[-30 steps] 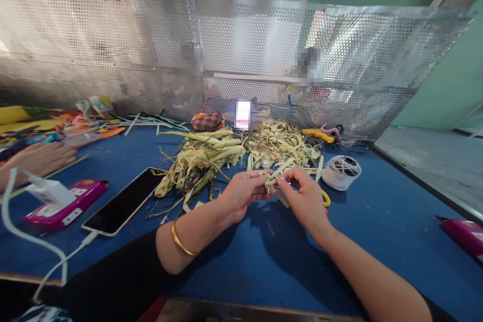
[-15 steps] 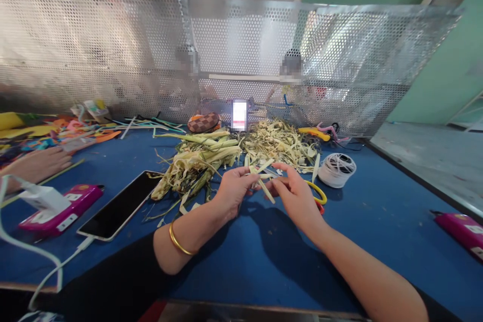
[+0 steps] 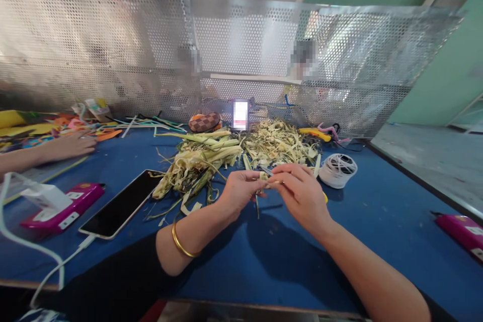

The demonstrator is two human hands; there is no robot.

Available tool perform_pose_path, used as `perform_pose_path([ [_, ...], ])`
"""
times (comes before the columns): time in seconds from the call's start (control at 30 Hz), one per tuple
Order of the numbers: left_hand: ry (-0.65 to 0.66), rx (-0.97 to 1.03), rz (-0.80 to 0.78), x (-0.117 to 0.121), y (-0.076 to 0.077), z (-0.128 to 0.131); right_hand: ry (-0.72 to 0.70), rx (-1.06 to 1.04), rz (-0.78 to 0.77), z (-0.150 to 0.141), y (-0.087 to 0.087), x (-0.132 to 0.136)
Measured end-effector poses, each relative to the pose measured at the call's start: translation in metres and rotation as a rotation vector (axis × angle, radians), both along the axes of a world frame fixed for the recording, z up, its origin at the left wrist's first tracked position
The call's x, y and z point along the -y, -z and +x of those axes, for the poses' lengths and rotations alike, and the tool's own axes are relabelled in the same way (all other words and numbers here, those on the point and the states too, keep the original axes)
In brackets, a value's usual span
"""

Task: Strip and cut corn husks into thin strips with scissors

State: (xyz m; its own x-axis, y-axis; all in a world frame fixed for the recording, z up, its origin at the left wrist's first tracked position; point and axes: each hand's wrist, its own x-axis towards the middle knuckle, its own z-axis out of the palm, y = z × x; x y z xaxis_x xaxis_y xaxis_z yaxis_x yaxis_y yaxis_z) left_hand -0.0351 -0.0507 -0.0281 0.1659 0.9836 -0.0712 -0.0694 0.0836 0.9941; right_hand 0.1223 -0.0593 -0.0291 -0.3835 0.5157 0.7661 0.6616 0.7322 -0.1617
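Head view: left hand point(image 3: 238, 193) pinches a pale plant strip point(image 3: 263, 175), right hand point(image 3: 302, 198) too, yellow-handled scissors point(image 3: 325, 197) apparently palmed; I'd keep them clear and tension gentle.

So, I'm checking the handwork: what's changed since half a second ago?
The right hand has drawn its spread fingers together near the left hand, which still pinches the pale strip; less of it shows. The co-worker's hand moved right and farther away. The dark phone and string spool stayed put.
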Motion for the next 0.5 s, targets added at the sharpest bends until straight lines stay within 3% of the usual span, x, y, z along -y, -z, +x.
perform_pose_path([
  [0.23, 0.156, 0.013, 0.001, 0.004, -0.001, -0.001, 0.248, -0.033, -0.326, 0.004, 0.005, -0.006],
  [0.33, 0.159, 0.042, -0.032, 0.005, 0.0, 0.0, 0.335, -0.017, -0.373, 0.002, 0.007, -0.006],
  [0.5, 0.119, 0.083, -0.104, 0.008, -0.001, 0.004, 0.366, -0.056, -0.387, -0.003, 0.012, -0.008],
])
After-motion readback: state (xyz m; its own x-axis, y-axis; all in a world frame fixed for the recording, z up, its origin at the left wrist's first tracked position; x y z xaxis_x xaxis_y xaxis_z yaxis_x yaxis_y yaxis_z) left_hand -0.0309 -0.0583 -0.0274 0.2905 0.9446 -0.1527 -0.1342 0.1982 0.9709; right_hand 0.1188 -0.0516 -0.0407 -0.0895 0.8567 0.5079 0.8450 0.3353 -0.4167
